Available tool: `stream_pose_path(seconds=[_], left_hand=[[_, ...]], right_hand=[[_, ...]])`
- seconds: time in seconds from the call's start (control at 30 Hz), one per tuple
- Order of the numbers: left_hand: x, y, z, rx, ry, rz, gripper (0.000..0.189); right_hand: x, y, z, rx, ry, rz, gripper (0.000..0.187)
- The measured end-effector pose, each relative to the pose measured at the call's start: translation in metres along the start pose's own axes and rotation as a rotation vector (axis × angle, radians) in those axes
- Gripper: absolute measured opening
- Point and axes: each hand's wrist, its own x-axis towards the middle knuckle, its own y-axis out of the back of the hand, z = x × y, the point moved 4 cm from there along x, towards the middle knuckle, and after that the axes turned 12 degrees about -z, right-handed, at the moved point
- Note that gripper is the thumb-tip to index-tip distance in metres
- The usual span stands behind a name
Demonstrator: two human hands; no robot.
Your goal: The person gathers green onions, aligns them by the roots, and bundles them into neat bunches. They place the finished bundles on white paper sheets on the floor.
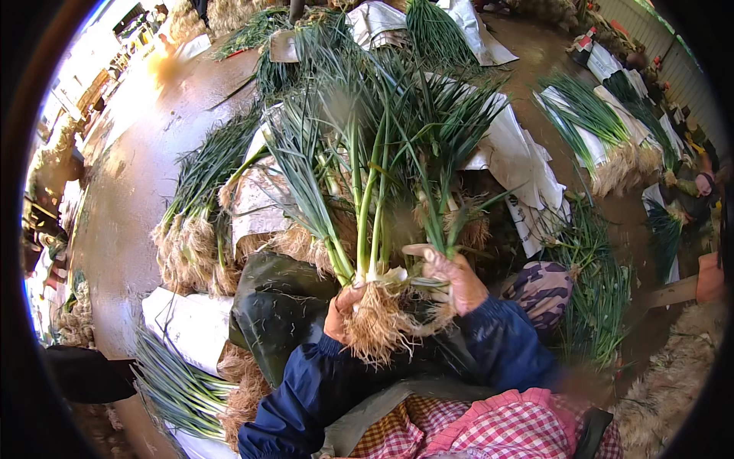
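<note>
My left hand (343, 314) grips a small bunch of green onions (367, 229) just above the pale, stringy roots (378, 321). Their leaves fan upward, away from me. To the right of the bunch, my right hand (456, 281) has its fingers closed around another green onion stalk (438, 235), with a thumb or finger extended toward the bunch. White stems and roots lie between the two hands, and they partly hide each other there. Beyond the hands, a larger heap of green onions (395, 97) rests on white sacking (261, 195).
Piled onions with roots toward me (186, 252) lie at left. Another bundle (189, 390) sits on sacking at lower left. Loose green leaves (596, 287) cover the floor at right, beside a camouflage-patterned cloth (539, 292). Farther right is a laid-out bundle (602, 126). The concrete floor (132, 218) looks wet.
</note>
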Motion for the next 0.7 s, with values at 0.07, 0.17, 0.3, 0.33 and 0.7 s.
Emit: stream_pose_path(seconds=[0.07, 0.17, 0.3, 0.33, 0.7], left_hand=[[-0.022, 0.008, 0.004, 0.032, -0.03, 0.008, 0.046], [-0.024, -0.011, -0.003, 0.031, -0.082, 0.054, 0.043], [-0.013, -0.003, -0.005, 0.158, -0.007, 0.198, 0.038], [-0.01, -0.005, -0.005, 0.151, -0.005, 0.222, 0.036], [0.01, 0.026, -0.01, 0.639, -0.233, 0.435, 0.03]], right_hand=[[0.028, -0.028, 0.006, 0.197, -0.072, -0.206, 0.029], [0.017, -0.048, -0.019, 0.135, 0.021, -0.255, 0.042], [0.011, -0.041, 0.007, -0.443, 0.013, -0.32, 0.058], [0.013, -0.028, 0.018, -0.476, -0.049, -0.302, 0.054], [-0.034, 0.004, -0.018, 0.294, 0.102, -0.015, 0.011]])
